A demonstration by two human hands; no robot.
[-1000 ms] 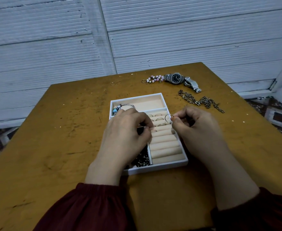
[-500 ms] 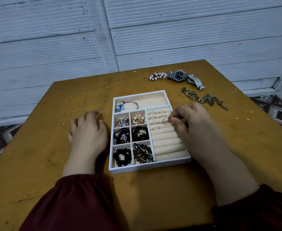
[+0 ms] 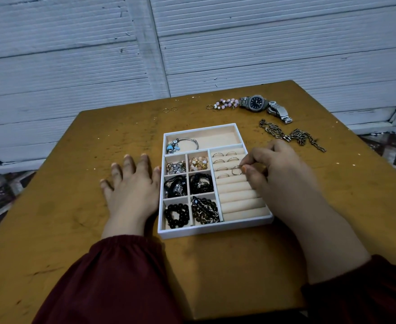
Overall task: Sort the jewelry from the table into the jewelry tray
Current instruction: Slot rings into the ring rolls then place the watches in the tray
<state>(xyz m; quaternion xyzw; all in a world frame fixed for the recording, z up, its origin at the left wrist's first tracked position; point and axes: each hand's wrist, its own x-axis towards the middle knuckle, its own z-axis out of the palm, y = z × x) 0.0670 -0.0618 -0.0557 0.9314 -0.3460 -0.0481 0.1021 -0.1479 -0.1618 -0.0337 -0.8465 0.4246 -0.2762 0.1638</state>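
Observation:
A white jewelry tray (image 3: 212, 231) with beige lining sits mid-table. Its small compartments hold bracelets and beads, and several rings stand in the padded ring rolls on its right side. My right hand (image 3: 274, 168) pinches a thin silver ring (image 3: 236, 171) over those rolls, at the third row. My left hand (image 3: 131, 185) rests flat on the table, fingers straight, touching the tray's left wall. Still lying on the table are two small rings (image 3: 170, 109), a pink bead bracelet (image 3: 225, 104), a steel watch (image 3: 259, 103) and a metal chain (image 3: 290, 135).
The ochre wooden table (image 3: 63, 206) ends at a white corrugated wall (image 3: 75, 54) behind. Its right edge drops to a patterned floor. My dark red sleeves (image 3: 113, 281) fill the near foreground.
My left hand left the tray, moved left and settled flat on the table beside it. My right hand lowered the ring towards the ring rolls.

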